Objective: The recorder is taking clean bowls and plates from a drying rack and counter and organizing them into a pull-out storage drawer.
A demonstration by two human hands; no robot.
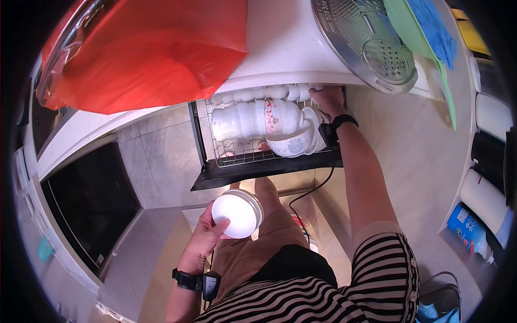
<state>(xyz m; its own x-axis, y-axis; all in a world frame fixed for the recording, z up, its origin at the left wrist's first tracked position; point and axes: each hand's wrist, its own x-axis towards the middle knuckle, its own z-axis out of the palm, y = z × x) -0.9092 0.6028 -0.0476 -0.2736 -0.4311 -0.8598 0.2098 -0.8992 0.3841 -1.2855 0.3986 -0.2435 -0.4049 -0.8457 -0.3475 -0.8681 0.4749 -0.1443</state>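
Note:
A short stack of small white dishes (236, 214) is in my left hand (204, 234), the thumb on the top face and the fingers beneath. The stack is tilted in front of my legs. My right hand (329, 99) reaches into the back right corner of a pull-out wire dish basket (238, 159), beside a row of white dishes (258, 93). Its fingertips are partly hidden, so any grip is unclear. Nested white bowls (242, 119), one with a red floral band, lie on their sides in the basket. A bowl with a blue flower (291, 144) leans at the front right.
Above the basket is a white countertop (282, 44) with a red plastic bag (157, 52), a metal grater plate (375, 52) and a green plastic utensil (438, 68). The basket's black front rail (258, 171) juts towards my legs. A black cable (311, 191) hangs from my right wrist.

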